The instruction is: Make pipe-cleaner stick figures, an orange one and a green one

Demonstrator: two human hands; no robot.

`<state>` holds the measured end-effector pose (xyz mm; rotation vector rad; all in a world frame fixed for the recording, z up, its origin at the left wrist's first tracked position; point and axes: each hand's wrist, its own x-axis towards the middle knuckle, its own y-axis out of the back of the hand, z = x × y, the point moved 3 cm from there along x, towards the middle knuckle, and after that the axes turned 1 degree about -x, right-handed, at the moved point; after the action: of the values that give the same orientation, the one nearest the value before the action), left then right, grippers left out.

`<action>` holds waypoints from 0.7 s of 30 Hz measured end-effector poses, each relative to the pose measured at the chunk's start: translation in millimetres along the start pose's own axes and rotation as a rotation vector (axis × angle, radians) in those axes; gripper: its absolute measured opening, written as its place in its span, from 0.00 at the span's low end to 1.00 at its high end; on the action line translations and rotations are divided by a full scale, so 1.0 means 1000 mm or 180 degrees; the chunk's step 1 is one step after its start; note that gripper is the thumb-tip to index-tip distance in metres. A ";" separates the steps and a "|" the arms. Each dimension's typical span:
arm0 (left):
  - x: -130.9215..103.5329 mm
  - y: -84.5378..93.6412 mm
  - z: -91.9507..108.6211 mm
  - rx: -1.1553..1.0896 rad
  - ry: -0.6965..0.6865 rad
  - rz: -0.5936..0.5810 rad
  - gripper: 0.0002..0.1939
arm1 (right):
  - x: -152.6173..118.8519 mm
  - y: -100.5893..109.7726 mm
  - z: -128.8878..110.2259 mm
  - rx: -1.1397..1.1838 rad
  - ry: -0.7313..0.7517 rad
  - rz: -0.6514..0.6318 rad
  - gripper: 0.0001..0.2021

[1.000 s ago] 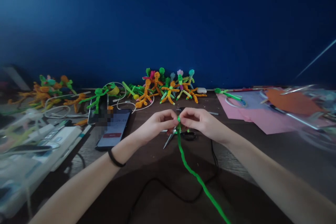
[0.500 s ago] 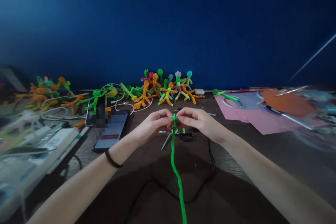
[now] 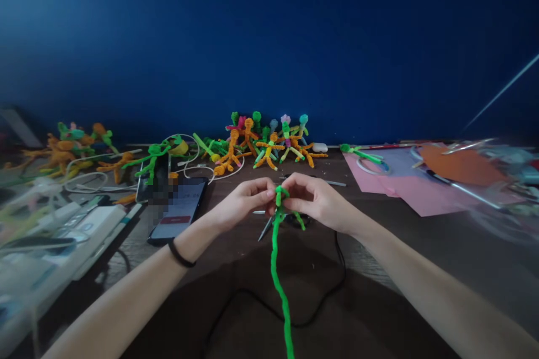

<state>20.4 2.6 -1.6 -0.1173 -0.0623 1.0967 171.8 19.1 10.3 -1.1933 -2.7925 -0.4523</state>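
Observation:
Between my two hands is a green pipe cleaner figure (image 3: 278,197), small and twisted, with a long fuzzy strand (image 3: 279,286) hanging from it toward the bottom edge. My left hand (image 3: 255,200) pinches it from the left with thumb and fingertips. From the other side my right hand (image 3: 309,197) grips it the same way, fingers curled. A short bent green end sticks out below the right fingers. Beneath the hands lie scissors (image 3: 266,228), partly hidden by the figure.
Finished pipe cleaner figures (image 3: 272,148) stand along the blue wall, with more heaped at left. A phone (image 3: 181,210) and a blurred power strip (image 3: 84,235) lie left. Pink paper (image 3: 421,196) is at right. A black cable (image 3: 311,320) crosses the table.
The green figure has turned slightly in my fingers, and its short bent end now shows lower, below the right hand. The long strand has swung a little left.

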 end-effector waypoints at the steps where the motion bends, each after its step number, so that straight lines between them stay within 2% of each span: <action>1: 0.000 -0.001 0.000 -0.0069 0.0023 0.0025 0.09 | 0.000 0.000 0.000 -0.0137 0.0094 0.0076 0.07; 6: -0.001 -0.006 0.000 -0.0420 0.0156 0.0062 0.09 | -0.002 0.000 -0.002 -0.0918 0.0576 0.0408 0.04; 9: -0.001 -0.007 -0.002 -0.0627 0.0192 -0.0039 0.10 | -0.003 -0.001 -0.003 -0.1072 0.0681 0.0458 0.04; 16: 0.003 -0.005 -0.004 -0.0770 0.0062 -0.0087 0.10 | 0.001 0.003 0.001 -0.0384 0.0218 0.0514 0.06; 21: 0.004 0.000 -0.002 -0.0701 -0.0121 0.0224 0.06 | 0.004 0.010 0.006 -0.0109 0.0079 0.0685 0.10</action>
<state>21.9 6.1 -3.9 -0.2981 -0.2144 1.1603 176.3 29.7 7.8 -1.4640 -2.6061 -0.4943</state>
